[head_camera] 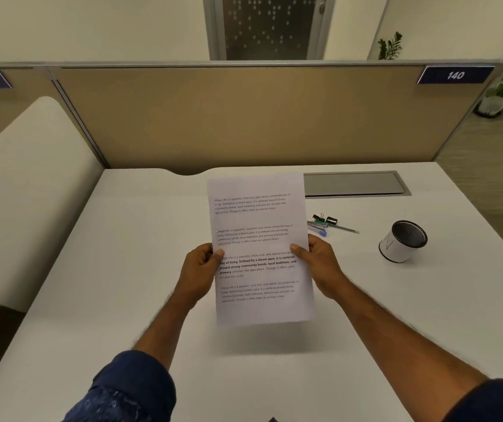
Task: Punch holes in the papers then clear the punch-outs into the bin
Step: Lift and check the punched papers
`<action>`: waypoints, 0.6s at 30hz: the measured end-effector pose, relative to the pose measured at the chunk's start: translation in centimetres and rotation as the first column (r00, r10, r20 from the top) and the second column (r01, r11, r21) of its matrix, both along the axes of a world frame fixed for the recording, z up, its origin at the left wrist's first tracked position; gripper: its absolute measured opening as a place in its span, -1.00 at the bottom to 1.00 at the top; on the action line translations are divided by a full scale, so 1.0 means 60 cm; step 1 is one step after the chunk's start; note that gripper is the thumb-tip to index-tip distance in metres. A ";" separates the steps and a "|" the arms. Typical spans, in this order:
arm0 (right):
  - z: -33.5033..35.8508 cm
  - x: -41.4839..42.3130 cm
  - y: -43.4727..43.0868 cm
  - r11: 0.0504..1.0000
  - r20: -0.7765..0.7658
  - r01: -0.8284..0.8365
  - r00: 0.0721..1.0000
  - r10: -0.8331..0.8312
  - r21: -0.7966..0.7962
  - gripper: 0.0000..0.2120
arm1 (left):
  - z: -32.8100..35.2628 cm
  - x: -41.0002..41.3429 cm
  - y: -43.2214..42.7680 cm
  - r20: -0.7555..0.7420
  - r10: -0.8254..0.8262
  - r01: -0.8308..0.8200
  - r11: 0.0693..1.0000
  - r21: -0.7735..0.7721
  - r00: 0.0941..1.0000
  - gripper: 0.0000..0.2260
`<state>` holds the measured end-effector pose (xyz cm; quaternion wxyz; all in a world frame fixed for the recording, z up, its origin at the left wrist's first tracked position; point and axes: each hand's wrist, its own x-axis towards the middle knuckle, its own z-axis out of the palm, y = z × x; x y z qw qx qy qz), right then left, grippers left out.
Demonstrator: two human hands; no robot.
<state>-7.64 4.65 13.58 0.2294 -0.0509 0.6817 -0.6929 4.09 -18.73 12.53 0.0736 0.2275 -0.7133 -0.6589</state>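
Note:
Printed white papers [259, 220] with several text paragraphs are held upright above the white desk [122, 269], lifted off its surface. My left hand [200, 269] grips the papers' left edge, thumb on the front. On the opposite edge my right hand [320, 263] grips them the same way. A small white bin [399, 243] with a dark mesh inside stands on the desk to the right. No hole punch is visible.
Binder clips [325, 219] and pens [332, 228] lie just right of the papers. A grey cable hatch [353, 184] sits at the desk's back right. A tan partition [244, 117] closes the far side and a white divider [31, 193] the left.

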 end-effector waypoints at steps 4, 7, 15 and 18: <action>-0.007 0.015 -0.035 0.999 0.018 0.015 1.000 -0.015 -0.028 -0.82 | -0.009 0.038 -0.022 0.018 0.045 -0.046 0.997 0.066 0.999 -0.84; -0.014 0.024 -0.062 1.000 0.041 0.013 0.999 -0.012 -0.020 -0.81 | -0.021 0.074 -0.044 0.047 0.083 -0.086 0.993 0.076 0.995 -0.83; -0.042 0.071 -0.156 0.996 0.063 -0.085 0.995 0.083 0.025 -0.81 | -0.043 0.152 -0.112 0.106 0.225 -0.230 0.972 0.046 0.969 -0.83; -0.050 0.093 -0.200 0.991 0.072 -0.124 0.990 0.120 0.058 -0.82 | -0.053 0.181 -0.147 0.128 0.280 -0.285 0.958 0.025 0.951 -0.82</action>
